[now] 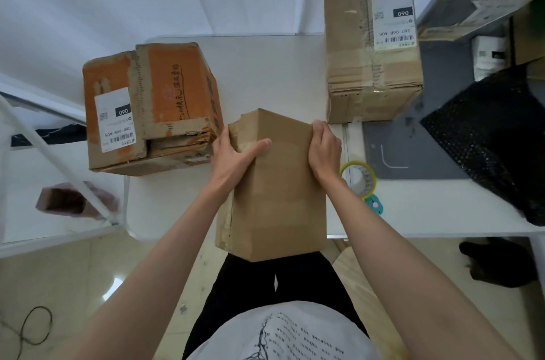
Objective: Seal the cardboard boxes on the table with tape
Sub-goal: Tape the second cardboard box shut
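Observation:
A plain brown cardboard box (280, 197) stands tall at the table's near edge, right in front of me. My left hand (236, 156) grips its upper left side, thumb laid across the near face. My right hand (324, 147) clasps its upper right corner. A roll of clear tape on a yellow-green core (358, 178) lies on the table just right of the box, partly hidden by my right forearm. An orange and brown box (153, 106) with a white label sits at the left. A taped brown box (371, 47) with a label stands at the back right.
The white table (265, 70) runs to a white wall behind. A small teal cutter (376, 204) lies beside the tape. A grey mat (413, 150) and black mesh material (495, 135) lie at the right. A white rack (59, 159) stands left of the table.

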Demonstrator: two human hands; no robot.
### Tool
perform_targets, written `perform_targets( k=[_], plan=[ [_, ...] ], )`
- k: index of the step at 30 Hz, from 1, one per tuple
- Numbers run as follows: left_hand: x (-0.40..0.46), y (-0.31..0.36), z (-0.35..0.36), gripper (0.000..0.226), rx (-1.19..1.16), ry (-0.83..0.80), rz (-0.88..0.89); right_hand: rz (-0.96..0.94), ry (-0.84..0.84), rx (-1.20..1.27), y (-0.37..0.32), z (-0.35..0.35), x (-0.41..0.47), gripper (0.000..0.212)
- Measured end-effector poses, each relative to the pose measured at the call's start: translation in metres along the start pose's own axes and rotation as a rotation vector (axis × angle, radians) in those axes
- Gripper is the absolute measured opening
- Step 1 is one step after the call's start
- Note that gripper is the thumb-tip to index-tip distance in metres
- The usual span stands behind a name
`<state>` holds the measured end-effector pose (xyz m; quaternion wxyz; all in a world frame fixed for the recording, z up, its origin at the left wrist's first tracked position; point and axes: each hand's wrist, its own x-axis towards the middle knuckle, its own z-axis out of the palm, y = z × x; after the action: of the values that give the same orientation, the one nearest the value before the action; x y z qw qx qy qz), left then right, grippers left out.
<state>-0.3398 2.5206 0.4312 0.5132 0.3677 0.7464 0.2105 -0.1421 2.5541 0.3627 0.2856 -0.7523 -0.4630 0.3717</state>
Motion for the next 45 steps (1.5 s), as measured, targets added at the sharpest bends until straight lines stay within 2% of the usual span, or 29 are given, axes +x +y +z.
perform_targets(
  k=[4,6,9,11,13,14,16,18,20,23,25,30,33,36,39,43,45],
  plan=[
    [-0.004,0.002,0.01,0.136,0.001,0.047,0.03,-0.003,0.005,0.098,0.006,-0.012,0.002,0.035],
    [-0.005,0.001,0.01,0.133,-0.025,0.053,0.032,0.112,-0.031,0.189,0.009,-0.019,0.002,0.035],
    [-0.008,-0.005,0.005,0.116,-0.247,-0.05,0.022,0.389,-0.156,0.426,0.014,-0.045,-0.007,0.043],
    [-0.015,-0.009,0.009,0.095,-0.431,-0.189,-0.001,0.477,-0.272,0.524,0.024,-0.06,-0.018,0.055],
    [-0.018,-0.011,0.013,0.074,-0.549,-0.325,-0.025,0.488,-0.368,0.545,0.023,-0.07,-0.031,0.074],
    [-0.018,-0.01,0.014,0.067,-0.585,-0.358,-0.037,0.454,-0.415,0.554,0.021,-0.071,-0.03,0.074],
    [-0.014,-0.008,0.01,0.061,-0.59,-0.335,-0.059,0.356,-0.464,0.525,0.005,-0.077,-0.024,0.059],
    [-0.006,-0.01,0.007,0.053,-0.494,-0.205,-0.052,0.291,-0.424,0.404,-0.01,-0.079,-0.017,0.077],
    [0.0,-0.015,0.007,0.049,-0.395,-0.079,-0.014,0.205,-0.283,0.292,-0.025,-0.08,-0.016,0.091],
    [0.0,-0.018,0.017,0.051,-0.289,0.015,0.01,0.115,-0.161,0.132,-0.05,-0.075,-0.021,0.113],
    [-0.004,-0.019,0.026,0.05,-0.28,0.052,0.001,0.062,-0.078,0.03,-0.069,-0.066,-0.025,0.118],
    [-0.012,-0.021,0.041,0.053,-0.381,0.186,-0.106,-0.052,-0.006,-0.105,-0.093,-0.051,-0.025,0.091],
    [-0.015,-0.027,0.041,0.053,-0.399,0.217,-0.136,-0.064,-0.012,-0.146,-0.092,-0.05,-0.019,0.064],
    [-0.016,-0.029,0.038,0.051,-0.386,0.214,-0.149,-0.153,0.071,-0.183,-0.082,-0.055,-0.015,0.049],
    [-0.012,-0.029,0.04,0.041,-0.419,0.202,-0.133,-0.243,0.153,-0.237,-0.077,-0.065,-0.011,0.045],
    [-0.007,-0.007,0.047,0.017,-0.212,0.26,-0.085,-0.214,0.142,-0.351,-0.075,-0.068,-0.01,0.046],
    [-0.011,0.01,0.044,0.042,-0.332,0.094,-0.108,-0.171,0.131,-0.373,-0.072,-0.067,-0.011,0.045]
  ],
)
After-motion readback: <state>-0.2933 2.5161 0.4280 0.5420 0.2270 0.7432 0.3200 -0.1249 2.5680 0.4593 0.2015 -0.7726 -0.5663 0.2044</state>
